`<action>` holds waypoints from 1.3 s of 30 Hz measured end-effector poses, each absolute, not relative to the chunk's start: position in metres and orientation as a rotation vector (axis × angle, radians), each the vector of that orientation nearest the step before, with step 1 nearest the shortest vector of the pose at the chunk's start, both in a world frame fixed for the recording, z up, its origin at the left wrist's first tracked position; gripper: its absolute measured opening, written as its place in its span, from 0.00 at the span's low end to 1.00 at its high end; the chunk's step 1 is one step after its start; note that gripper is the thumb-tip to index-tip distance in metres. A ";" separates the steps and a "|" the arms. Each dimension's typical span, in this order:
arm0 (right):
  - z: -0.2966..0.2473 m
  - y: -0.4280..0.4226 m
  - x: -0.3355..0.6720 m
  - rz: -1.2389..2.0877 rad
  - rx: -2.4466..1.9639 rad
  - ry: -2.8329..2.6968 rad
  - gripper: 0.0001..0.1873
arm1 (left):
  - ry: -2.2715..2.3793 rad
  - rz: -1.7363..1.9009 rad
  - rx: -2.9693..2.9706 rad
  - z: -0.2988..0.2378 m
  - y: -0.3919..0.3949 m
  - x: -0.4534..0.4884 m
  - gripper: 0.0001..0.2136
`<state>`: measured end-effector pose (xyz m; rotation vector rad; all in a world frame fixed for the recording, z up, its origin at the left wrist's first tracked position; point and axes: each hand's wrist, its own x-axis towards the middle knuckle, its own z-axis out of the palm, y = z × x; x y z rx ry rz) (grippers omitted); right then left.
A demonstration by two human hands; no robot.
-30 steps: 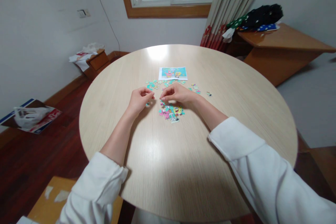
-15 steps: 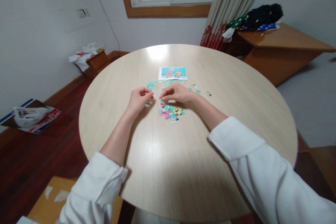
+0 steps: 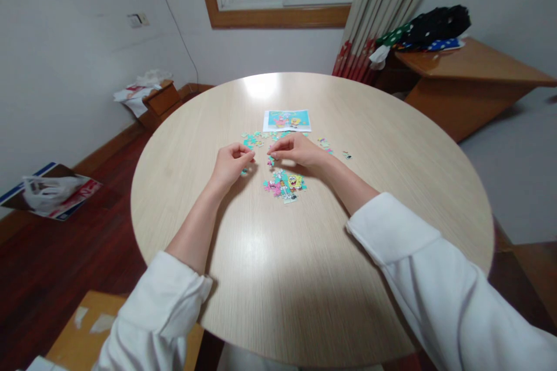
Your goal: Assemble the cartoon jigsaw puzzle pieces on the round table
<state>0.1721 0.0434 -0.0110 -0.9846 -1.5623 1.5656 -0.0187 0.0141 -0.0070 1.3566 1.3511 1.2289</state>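
Note:
A small cluster of joined puzzle pieces [image 3: 285,184], pink, teal and yellow, lies at the middle of the round wooden table [image 3: 304,278]. My right hand [image 3: 300,151] hovers just behind it, fingers pinched on a small puzzle piece [image 3: 271,159]. My left hand [image 3: 230,163] rests curled to the left, thumb and fingers pinched together; a teal piece [image 3: 245,172] lies under it. Loose teal pieces [image 3: 256,139] are scattered behind my hands. A printed reference picture [image 3: 287,120] lies farther back.
A few stray pieces [image 3: 347,155] lie to the right. A wooden desk [image 3: 470,78] with piled clothes stands at the right, curtains beside it. A small wooden box [image 3: 163,98] and a plastic bag [image 3: 46,192] sit on the floor at the left.
My right hand has moved slightly back and away from the joined cluster with the small piece in its pinch. My left hand has stayed in place.

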 end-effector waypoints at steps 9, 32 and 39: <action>-0.011 0.049 0.175 1.523 -0.993 -1.606 0.06 | 1.357 1.225 1.351 -0.007 0.014 -0.018 0.06; -0.008 0.042 0.175 1.626 -0.921 -1.770 0.09 | 1.372 1.242 1.328 -0.005 0.015 -0.016 0.05; -0.006 0.040 0.174 1.648 -0.936 -1.729 0.07 | 1.377 1.239 1.309 -0.004 0.013 -0.015 0.05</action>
